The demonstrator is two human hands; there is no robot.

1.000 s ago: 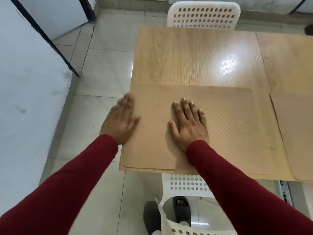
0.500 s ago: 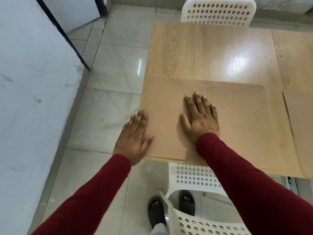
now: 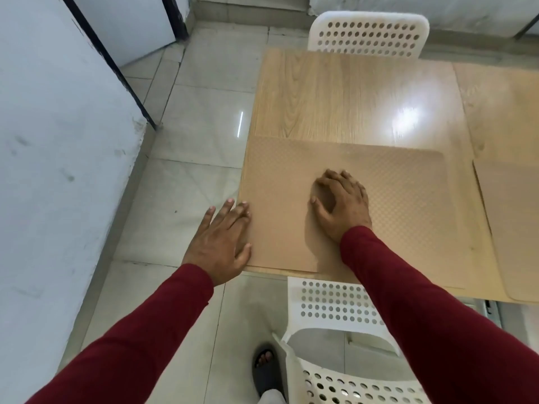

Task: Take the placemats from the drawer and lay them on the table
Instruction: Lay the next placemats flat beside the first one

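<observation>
Right hand, fingers curled, pins placemat on surface; left hand, fingers spread, apparently squares its edge.

Light wood-grain table, glossy, with a bright glare patch toward the far right. Tan textured placemat flat on the near left corner, its left and near edges lined up close to the table's edges. Second tan placemat flat on the right, just beside the first with a narrow strip of bare wood between, cut off by the frame edge. Far half of the table bare wood.
</observation>
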